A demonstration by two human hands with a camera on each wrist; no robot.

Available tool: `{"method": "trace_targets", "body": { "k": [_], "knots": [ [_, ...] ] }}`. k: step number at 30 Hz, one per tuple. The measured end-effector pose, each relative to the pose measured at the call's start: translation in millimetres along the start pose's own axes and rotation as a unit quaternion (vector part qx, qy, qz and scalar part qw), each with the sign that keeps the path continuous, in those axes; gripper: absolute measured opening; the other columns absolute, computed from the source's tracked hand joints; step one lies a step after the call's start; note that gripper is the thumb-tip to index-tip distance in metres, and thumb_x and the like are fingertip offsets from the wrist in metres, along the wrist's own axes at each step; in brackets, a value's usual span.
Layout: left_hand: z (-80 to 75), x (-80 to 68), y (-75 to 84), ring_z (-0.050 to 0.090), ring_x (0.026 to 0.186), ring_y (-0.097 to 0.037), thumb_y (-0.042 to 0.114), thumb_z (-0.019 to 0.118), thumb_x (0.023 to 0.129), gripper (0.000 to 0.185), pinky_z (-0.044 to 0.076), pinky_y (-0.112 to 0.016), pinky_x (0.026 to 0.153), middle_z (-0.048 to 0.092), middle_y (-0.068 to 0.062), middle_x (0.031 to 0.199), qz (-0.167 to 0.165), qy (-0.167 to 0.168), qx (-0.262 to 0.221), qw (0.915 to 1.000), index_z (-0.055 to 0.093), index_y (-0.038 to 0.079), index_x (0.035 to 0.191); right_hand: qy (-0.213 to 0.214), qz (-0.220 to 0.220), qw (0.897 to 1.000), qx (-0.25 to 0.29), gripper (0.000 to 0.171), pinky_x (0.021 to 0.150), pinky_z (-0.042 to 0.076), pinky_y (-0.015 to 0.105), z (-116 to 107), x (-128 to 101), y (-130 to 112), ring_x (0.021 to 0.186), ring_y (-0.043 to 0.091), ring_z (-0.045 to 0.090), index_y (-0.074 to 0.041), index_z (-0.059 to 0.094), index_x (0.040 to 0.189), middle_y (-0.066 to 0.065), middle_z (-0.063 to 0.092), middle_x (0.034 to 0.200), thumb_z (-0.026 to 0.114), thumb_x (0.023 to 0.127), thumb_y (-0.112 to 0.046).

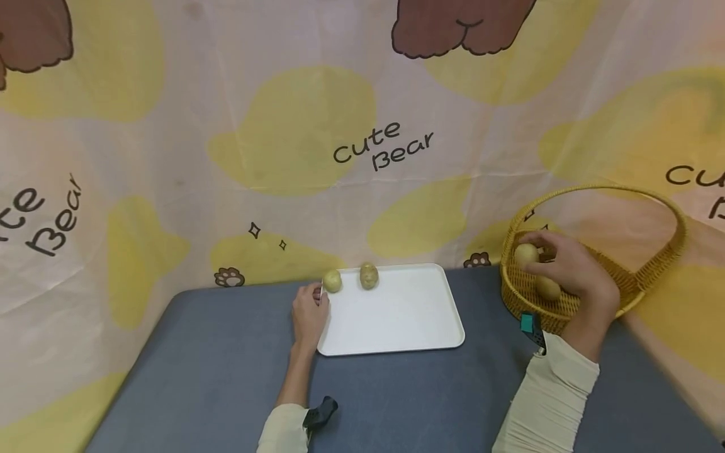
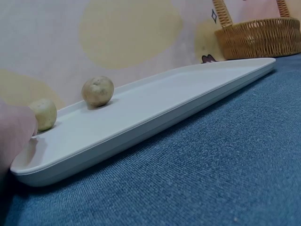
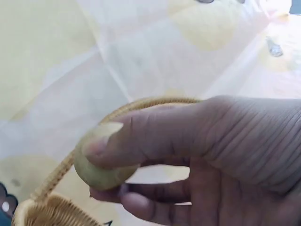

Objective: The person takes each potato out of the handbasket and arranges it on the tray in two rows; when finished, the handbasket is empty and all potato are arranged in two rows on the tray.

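Observation:
My right hand (image 1: pixel 566 261) pinches a potato (image 1: pixel 527 253) between thumb and fingers, over the wicker basket (image 1: pixel 512 292). The right wrist view shows this potato (image 3: pixel 101 172) pale and round, with the thumb across its near side. Beneath the hand, another potato (image 1: pixel 547 288) lies inside the basket. My left hand (image 1: pixel 308 314) is at the left edge of a white rectangular tray (image 1: pixel 396 314), its fingers curled at the rim. Two potatoes rest along the tray's far side: a pale one (image 1: pixel 332 281) in the corner by the left fingers and a browner one (image 1: pixel 369 276) to its right.
The basket's tall arched handle (image 1: pixel 600 187) rises behind the right hand. A grey-blue cloth (image 1: pixel 396 402) covers the table. Behind it hangs a printed curtain (image 1: pixel 283 207) with bear drawings and yellow patches, close to the tray's far edge.

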State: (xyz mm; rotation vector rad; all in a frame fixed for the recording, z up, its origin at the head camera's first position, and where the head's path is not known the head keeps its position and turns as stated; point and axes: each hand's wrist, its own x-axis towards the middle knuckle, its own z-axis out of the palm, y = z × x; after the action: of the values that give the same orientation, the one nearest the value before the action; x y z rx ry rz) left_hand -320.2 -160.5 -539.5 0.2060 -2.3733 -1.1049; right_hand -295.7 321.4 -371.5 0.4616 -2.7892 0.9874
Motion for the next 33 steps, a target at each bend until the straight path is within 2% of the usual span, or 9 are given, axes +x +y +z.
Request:
{"method": "trace_targets", "body": {
  "k": [2,4,7,13,16,22,26,33],
  "knots": [
    [0.2,0.8,1.0,0.068,0.093,-0.036,0.008,0.066,0.094,0.027,0.056,-0.050,0.086,0.069,-0.022,0.103,-0.002,-0.002,-0.003,1.0000,0.074,-0.004,0.118,0.000,-0.010,1.000,0.006,0.042,0.078,0.049,0.014,-1.7,-1.3,-3.5,0.099,-0.006,0.057,-0.003,0.064,0.133,0.017,0.067,0.124,0.075,0.095,-0.014],
    [-0.1,0.8,1.6,0.068,0.093,-0.036,0.007,0.065,0.094,0.027,0.056,-0.050,0.087,0.069,-0.022,0.103,-0.004,-0.004,-0.004,1.0000,0.074,-0.004,0.118,-0.005,-0.018,1.000,0.021,0.043,0.080,0.049,0.013,-2.0,-1.4,-7.5,0.099,-0.013,0.055,-0.004,0.063,0.135,0.014,0.067,0.124,0.076,0.095,-0.015],
    [-0.8,-0.2,1.6,0.068,0.092,-0.036,0.006,0.065,0.094,0.027,0.056,-0.051,0.086,0.069,-0.022,0.102,-0.006,-0.004,-0.002,1.0000,0.074,-0.005,0.117,-0.018,-0.039,0.998,0.054,0.043,0.082,0.050,0.013,0.1,0.8,-14.3,0.102,-0.012,0.058,-0.006,0.062,0.135,0.007,0.066,0.124,0.075,0.095,-0.013],
    [-0.7,-0.1,0.7,0.068,0.090,-0.036,0.005,0.066,0.093,0.026,0.055,-0.052,0.085,0.069,-0.022,0.100,0.002,0.010,0.001,1.0000,0.074,-0.006,0.115,-0.011,-0.128,0.986,0.110,0.040,0.084,0.051,0.011,11.1,13.9,-25.2,0.104,-0.003,0.063,-0.001,0.063,0.130,-0.005,0.066,0.117,0.074,0.092,0.001],
    [-0.4,0.5,0.6,0.068,0.089,-0.035,0.006,0.067,0.093,0.026,0.056,-0.051,0.085,0.069,-0.022,0.101,0.001,0.006,0.000,1.0000,0.074,-0.005,0.115,-0.012,-0.151,0.980,0.129,0.041,0.083,0.052,0.011,18.6,21.9,-29.1,0.101,0.000,0.063,0.004,0.062,0.129,0.000,0.065,0.116,0.073,0.090,0.006],
    [1.0,0.8,0.2,0.068,0.089,-0.035,0.005,0.066,0.093,0.026,0.056,-0.051,0.084,0.069,-0.022,0.101,0.004,0.004,-0.005,1.0000,0.074,-0.005,0.115,-0.043,-0.140,0.981,0.132,0.040,0.079,0.055,0.017,36.0,41.8,-36.8,0.102,0.001,0.063,0.001,0.061,0.131,0.014,0.064,0.122,0.074,0.093,0.001],
    [0.6,1.5,0.6,0.068,0.090,-0.035,0.005,0.066,0.094,0.026,0.056,-0.051,0.086,0.069,-0.023,0.102,0.000,0.002,-0.003,1.0000,0.074,-0.006,0.116,-0.065,-0.136,0.978,0.147,0.038,0.072,0.058,0.024,51.9,59.4,-44.4,0.096,0.011,0.064,0.004,0.058,0.131,0.022,0.061,0.122,0.071,0.095,0.002],
    [1.2,1.5,1.1,0.068,0.089,-0.033,0.005,0.066,0.094,0.026,0.056,-0.049,0.084,0.069,-0.021,0.101,0.000,0.000,-0.005,1.0000,0.074,-0.005,0.116,-0.086,-0.129,0.980,0.126,0.036,0.077,0.053,0.023,95.9,89.2,-63.0,0.091,0.026,0.061,0.004,0.061,0.131,0.026,0.057,0.129,0.069,0.097,0.000]
  ]
}}
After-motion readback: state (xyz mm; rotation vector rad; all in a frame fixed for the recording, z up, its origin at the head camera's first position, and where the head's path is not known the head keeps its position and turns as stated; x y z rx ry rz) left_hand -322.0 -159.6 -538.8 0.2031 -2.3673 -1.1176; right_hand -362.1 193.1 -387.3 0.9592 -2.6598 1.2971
